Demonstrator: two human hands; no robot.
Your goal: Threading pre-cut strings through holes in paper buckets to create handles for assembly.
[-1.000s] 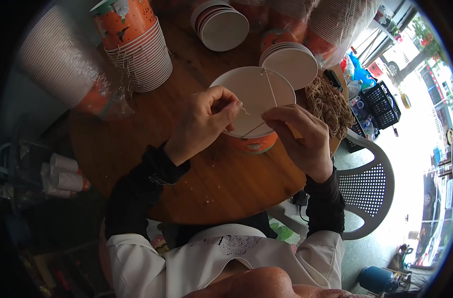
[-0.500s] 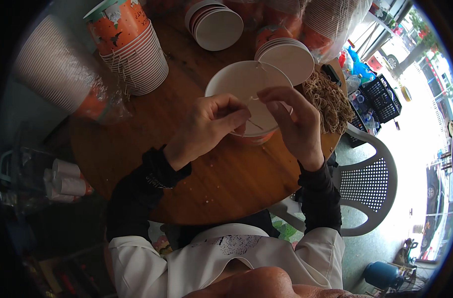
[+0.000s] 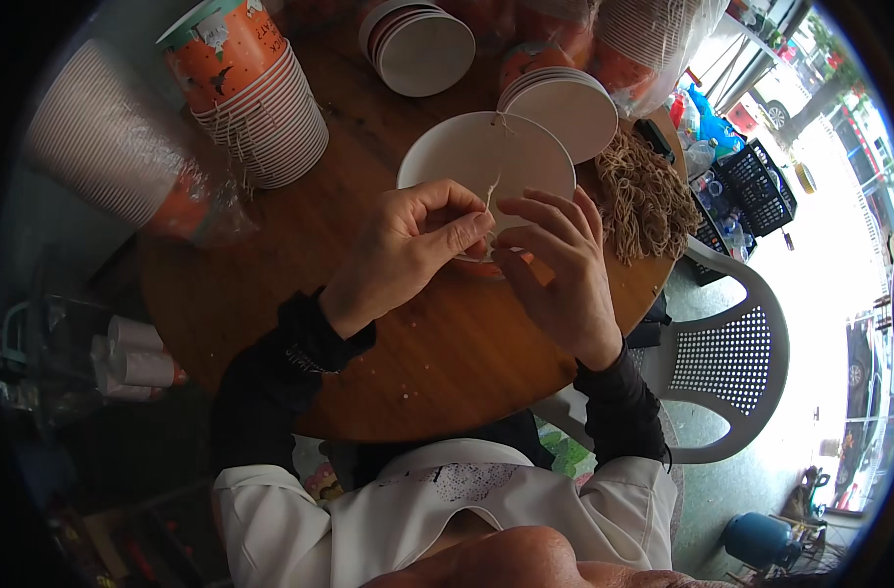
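Note:
A round paper bucket, white inside with orange showing outside, stands on the wooden table before me. A thin beige string passes through its far rim and hangs down inside toward my hands. My left hand is closed in a pinch on the string above the bucket's near rim. Close beside it, my right hand has thumb and index finger brought together at the string's lower part, its other fingers loosely curled. The fingertips partly hide the string there.
A heap of beige strings lies right of the bucket. Stacked orange buckets stand at the far left, beside a plastic-wrapped stack. More buckets lie along the back. A grey plastic chair stands at the right.
My right hand has moved down and slightly left, from above the bucket's interior to beside my left fingertips. My left hand stays nearly in place, and the string now rises above it.

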